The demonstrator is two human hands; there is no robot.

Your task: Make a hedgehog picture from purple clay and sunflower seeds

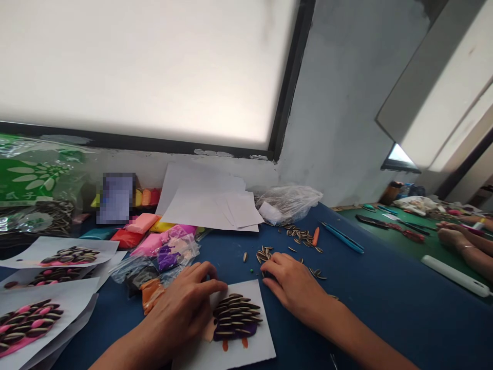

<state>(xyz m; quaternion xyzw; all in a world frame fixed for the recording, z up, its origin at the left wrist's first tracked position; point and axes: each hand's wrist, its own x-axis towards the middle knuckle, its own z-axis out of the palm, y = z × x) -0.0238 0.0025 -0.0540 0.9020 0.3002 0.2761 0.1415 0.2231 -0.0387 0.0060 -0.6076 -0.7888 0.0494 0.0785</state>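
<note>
My left hand (192,298) rests over the left edge of a white card (265,349), its index finger stretched onto the card's top edge and the other fingers loosely bent. On the card is a hedgehog-like picture (236,316): rows of striped sunflower seeds set in purple clay, with two small orange feet below. The hand covers part of its left side. To the right of the card, my right hand (287,282) is closed in a pinch around a dark sunflower seed (266,275), beside a small pile of loose seeds (264,254).
More seeds (298,234), an orange stick (316,236) and blue tweezers (342,237) lie farther back. Bagged coloured clay (169,252), white paper (208,205) and finished seed cards (31,318) are left and behind. Another person's hands (458,241) are at the green table.
</note>
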